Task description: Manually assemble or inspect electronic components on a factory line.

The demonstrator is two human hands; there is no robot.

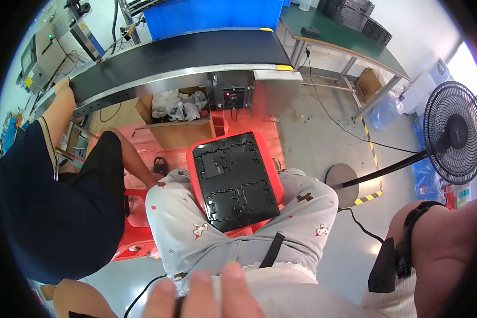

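Note:
Very close to the camera at the lower edge, blurred fingers point upward. They seem to belong to my left hand, whose bent arm shows at the lower left. These fingers are stretched out and slightly apart, with nothing seen in them; the palm is hidden. At the right rim my right arm is raised, with its hand out of view. A black plastic tray with moulded jagged recesses lies tilted on a red stool between my knees, apart from both hands. A black strap with a dark box hangs at my right arm.
A conveyor belt runs across ahead, with a cardboard box of plastic bags under it. At left sits a co-worker, one hand by the belt. A black fan stands at right; its cable crosses the floor near a green table.

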